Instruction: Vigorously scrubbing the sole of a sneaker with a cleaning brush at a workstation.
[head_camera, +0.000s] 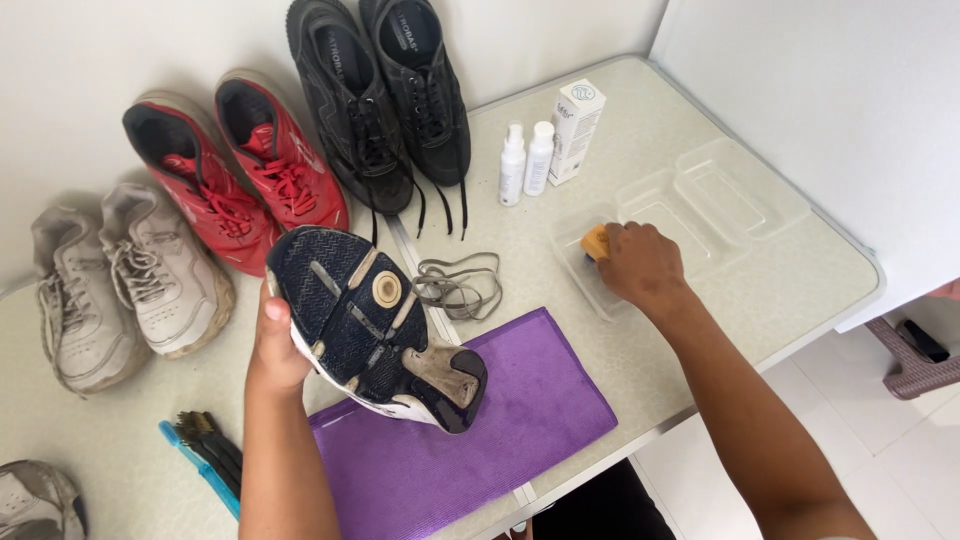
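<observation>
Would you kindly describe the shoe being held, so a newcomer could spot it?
Start at the purple cloth on the table's near edge. Above its left end, the left hand holds one shoe, the only one turned over, showing a dark sole.

Shoe (375, 330): single sneaker held sole-up above the table, gripped at its side by the left hand (275, 345), toe pointing up-left, heel down-right over the purple cloth. Outsole dark navy with a patterned tread, a round tan disc near the forefoot, pale strips across the midfoot, a greyish worn patch at the heel (looks grimy); white midsole edge shows along the lower rim. No laces visible from this angle. Brush (596, 241): small, tan-orange block, mostly covered by the right hand (640, 265), which closes over it from above; it sits inside the nearest compartment of a clear plastic tray (700, 200) on the table's right side. Bristles hidden.
</observation>
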